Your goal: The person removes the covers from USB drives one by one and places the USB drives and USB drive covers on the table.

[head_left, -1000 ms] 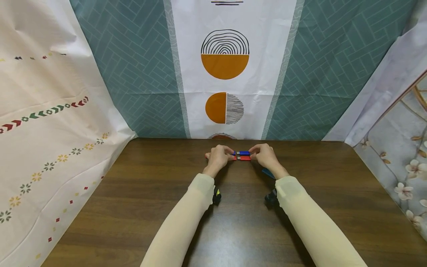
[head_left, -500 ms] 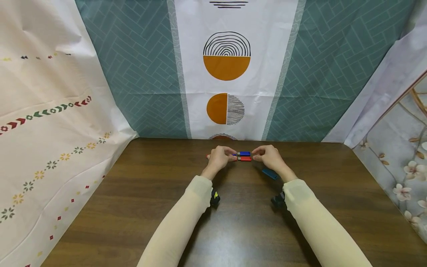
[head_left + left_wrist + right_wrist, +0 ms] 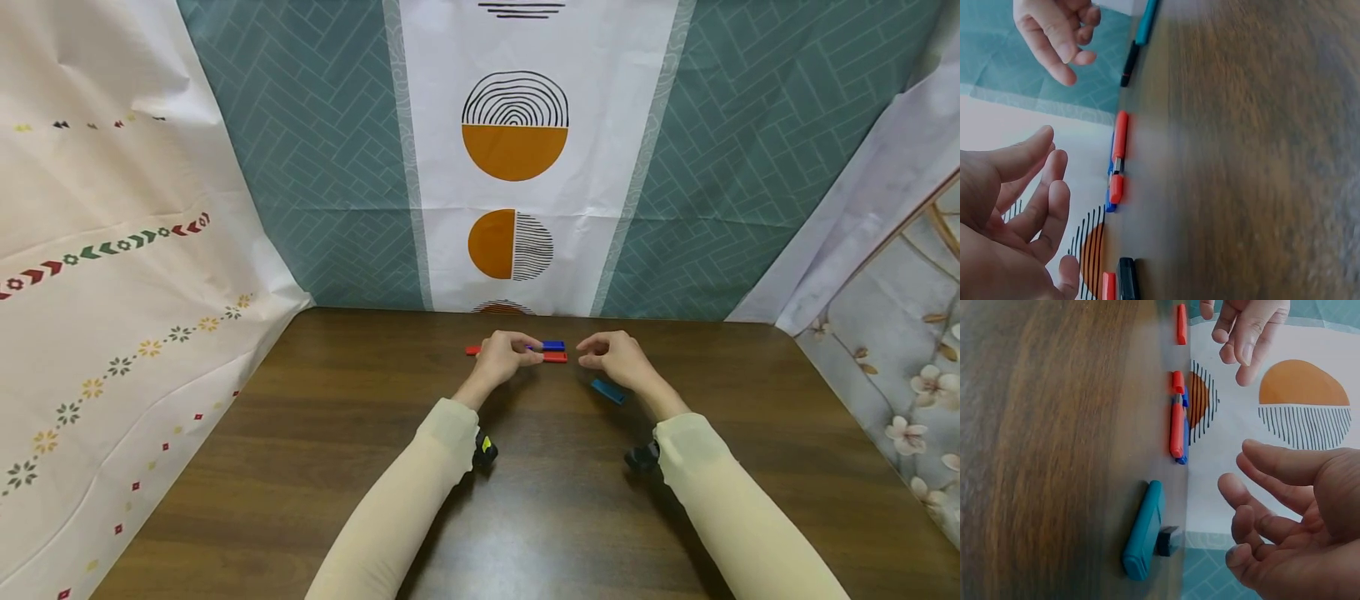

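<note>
A red USB flash drive [image 3: 555, 357] and a blue USB flash drive [image 3: 553, 345] lie side by side at the far edge of the table. In the left wrist view a red cap [image 3: 1116, 189] sits at the red drive's metal plug, which still shows between them. My left hand [image 3: 504, 357] hovers over the plug ends, partly hiding them in the head view; its fingers are loosely bent and hold nothing. Just right of the drives, my right hand [image 3: 617, 358] is raised off the table with relaxed, parted fingers. Neither hand touches a drive.
A teal flat stick-shaped piece [image 3: 607, 392] lies near the right hand, with a small black piece [image 3: 1169, 541] beside it. Left of the drives are another red piece [image 3: 1109, 286] and a black piece [image 3: 1127, 279]. Patterned cloth [image 3: 337, 167] hangs behind the table.
Both hands have come off the drives. The right hand has drawn away to the right, uncovering the teal piece; the left hand has shifted slightly right above the plug ends.
</note>
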`<state>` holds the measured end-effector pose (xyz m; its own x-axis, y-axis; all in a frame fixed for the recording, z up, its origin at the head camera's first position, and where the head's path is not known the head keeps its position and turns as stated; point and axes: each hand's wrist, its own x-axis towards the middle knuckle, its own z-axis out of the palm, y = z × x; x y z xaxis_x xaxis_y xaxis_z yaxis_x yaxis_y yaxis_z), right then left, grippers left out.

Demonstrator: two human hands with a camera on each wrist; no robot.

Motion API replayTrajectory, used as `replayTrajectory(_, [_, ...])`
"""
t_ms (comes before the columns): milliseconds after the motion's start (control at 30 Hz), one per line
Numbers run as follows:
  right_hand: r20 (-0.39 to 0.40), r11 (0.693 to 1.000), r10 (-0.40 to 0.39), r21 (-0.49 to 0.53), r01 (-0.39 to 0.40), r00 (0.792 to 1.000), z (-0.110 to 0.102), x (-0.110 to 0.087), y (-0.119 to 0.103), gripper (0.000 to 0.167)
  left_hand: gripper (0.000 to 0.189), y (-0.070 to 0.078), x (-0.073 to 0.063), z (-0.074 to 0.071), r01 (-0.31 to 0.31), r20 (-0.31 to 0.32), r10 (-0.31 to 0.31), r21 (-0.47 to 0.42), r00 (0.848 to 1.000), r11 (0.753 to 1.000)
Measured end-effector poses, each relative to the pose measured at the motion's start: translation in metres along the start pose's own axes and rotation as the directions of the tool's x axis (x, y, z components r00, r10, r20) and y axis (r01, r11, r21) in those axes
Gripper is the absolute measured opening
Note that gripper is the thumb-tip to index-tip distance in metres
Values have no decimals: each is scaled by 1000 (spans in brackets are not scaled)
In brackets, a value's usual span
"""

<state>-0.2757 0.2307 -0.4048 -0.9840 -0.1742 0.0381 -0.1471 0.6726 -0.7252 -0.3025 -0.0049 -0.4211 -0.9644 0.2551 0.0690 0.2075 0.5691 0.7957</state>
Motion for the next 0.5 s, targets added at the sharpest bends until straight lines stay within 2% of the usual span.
replayTrajectory(300, [61,999,-18,-33,20,998,-12,-15,0,31,19,6,-5,5,-12,71,23,-147,997,989])
replayTrajectory(500, [93,998,9,-63,-3,996,-17,-23,3,35,21,8,-5,9,-42,84,55,-150,995,988])
